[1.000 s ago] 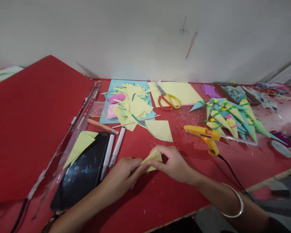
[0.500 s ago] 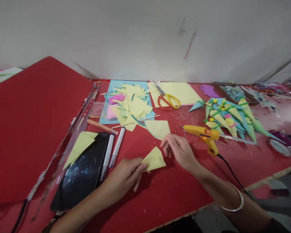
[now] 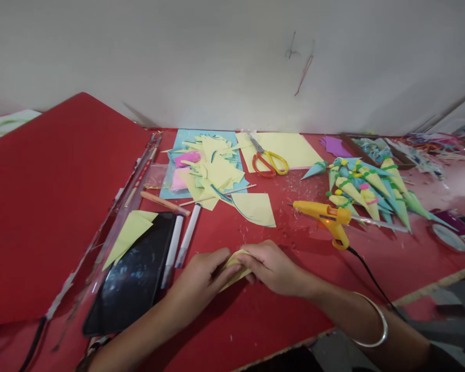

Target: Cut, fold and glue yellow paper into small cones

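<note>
A piece of yellow paper (image 3: 232, 278), bent over on itself, is between my two hands above the red table (image 3: 279, 330). My left hand (image 3: 207, 274) grips its left side between thumb and fingers. From the right, my right hand (image 3: 269, 266) pinches its upper end. My fingers cover most of the paper, so its full shape is hidden. Beyond my hands lies a cut yellow sheet (image 3: 256, 207) with a dark curved line along its edge. Left of my left hand, folded yellow paper (image 3: 129, 233) rests on a black phone or tablet (image 3: 129, 289).
A yellow hot glue gun (image 3: 325, 213) lies to the right, its cord trailing toward the table's front edge. Behind it is a pile of small paper cones (image 3: 356, 191). Scissors (image 3: 270, 161), yellow scraps (image 3: 217, 168) and two markers (image 3: 188, 235) lie farther back and left.
My right hand has moved left and down from beside the yellow paper and taken hold of it. The paper, flat and visible before, is now bent and mostly covered.
</note>
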### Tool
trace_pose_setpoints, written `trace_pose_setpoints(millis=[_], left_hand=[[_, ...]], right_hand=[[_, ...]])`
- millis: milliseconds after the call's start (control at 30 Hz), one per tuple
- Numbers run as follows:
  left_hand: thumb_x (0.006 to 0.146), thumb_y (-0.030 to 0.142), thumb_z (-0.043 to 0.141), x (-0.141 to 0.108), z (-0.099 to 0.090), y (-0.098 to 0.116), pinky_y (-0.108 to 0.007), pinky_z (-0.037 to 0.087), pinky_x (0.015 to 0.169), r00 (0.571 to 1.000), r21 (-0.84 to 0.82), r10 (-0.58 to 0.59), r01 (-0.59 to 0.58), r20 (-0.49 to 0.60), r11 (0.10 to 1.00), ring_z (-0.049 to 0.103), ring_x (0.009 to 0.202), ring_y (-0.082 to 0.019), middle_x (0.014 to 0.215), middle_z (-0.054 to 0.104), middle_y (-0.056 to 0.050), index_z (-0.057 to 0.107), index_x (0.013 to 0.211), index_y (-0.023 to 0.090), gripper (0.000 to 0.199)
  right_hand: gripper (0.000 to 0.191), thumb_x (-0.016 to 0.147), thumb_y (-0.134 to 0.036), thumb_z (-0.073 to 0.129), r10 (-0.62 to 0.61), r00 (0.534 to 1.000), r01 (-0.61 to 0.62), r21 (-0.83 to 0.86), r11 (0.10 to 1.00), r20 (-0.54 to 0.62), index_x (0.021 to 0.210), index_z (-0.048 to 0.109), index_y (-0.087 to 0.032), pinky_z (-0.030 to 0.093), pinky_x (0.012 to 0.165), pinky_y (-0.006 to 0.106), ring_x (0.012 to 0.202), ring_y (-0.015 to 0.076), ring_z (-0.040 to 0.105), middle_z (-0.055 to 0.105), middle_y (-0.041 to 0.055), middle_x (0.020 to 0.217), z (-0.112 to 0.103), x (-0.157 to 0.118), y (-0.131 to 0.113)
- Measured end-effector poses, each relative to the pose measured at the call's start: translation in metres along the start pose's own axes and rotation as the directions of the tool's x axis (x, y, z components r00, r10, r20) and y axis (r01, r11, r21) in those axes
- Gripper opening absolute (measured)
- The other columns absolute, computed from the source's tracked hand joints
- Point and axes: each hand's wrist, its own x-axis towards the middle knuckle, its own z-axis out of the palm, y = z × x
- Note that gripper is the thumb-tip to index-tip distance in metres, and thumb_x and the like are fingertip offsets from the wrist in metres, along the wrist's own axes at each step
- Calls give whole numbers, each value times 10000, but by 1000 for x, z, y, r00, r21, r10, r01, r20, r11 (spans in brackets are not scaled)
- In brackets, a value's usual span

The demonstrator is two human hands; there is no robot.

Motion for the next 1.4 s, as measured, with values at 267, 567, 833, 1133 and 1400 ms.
trace_pose_setpoints(millis=[267, 567, 833, 1133, 1400], left_hand=[[826, 354, 391, 1, -5, 3, -212, 198, 443, 1000, -47, -23, 23, 0, 999, 307, 467, -80, 506, 324, 79, 316, 568, 195, 312], [839, 380, 347, -1, -9, 2, -220, 185, 444, 999, 7, -48, 48, 22, 999, 302, 472, -93, 509, 306, 71, 306, 567, 201, 327], [839, 385, 325, -2, -9, -2, -213, 215, 440, 1000, 13, 4, -3, -21, 1000, 312, 461, -94, 509, 304, 65, 294, 555, 205, 337], [867, 401, 339, -5, -9, -4, -200, 360, 449, 998, -301, -25, 9, -50, 954, 501, 414, -110, 483, 524, 56, 426, 714, 215, 257], [806, 318, 429, -6, -6, -3, -206, 411, 513, 986, -331, -47, -10, -161, 944, 521, 464, -108, 536, 516, 57, 470, 775, 207, 122]], right_hand=[[410, 927, -343, 311, 46, 994, -47, -8, 999, -100, 565, 424, -185, 331, 505, 172, 456, 65, 455, 478, -44, 478, -3, -1, -1], [410, 926, -337, 304, 45, 997, -46, -19, 999, -56, 569, 429, -177, 316, 505, 178, 466, 64, 443, 468, -42, 494, -6, 2, -1], [398, 855, -433, 433, 283, 942, -335, -451, 827, -180, 575, 516, -163, 204, 472, 233, 492, 80, 422, 504, -26, 524, -45, -30, -14], [336, 781, -525, 455, 179, 676, -678, -507, 532, -715, 770, 560, -206, 434, 615, 339, 698, 228, 577, 599, 72, 730, -87, -118, 33], [355, 865, -393, 289, -10, 656, -510, -453, 732, -755, 1064, 484, -173, 414, 899, 423, 1054, 251, 527, 576, 130, 1052, -86, -88, 83]])
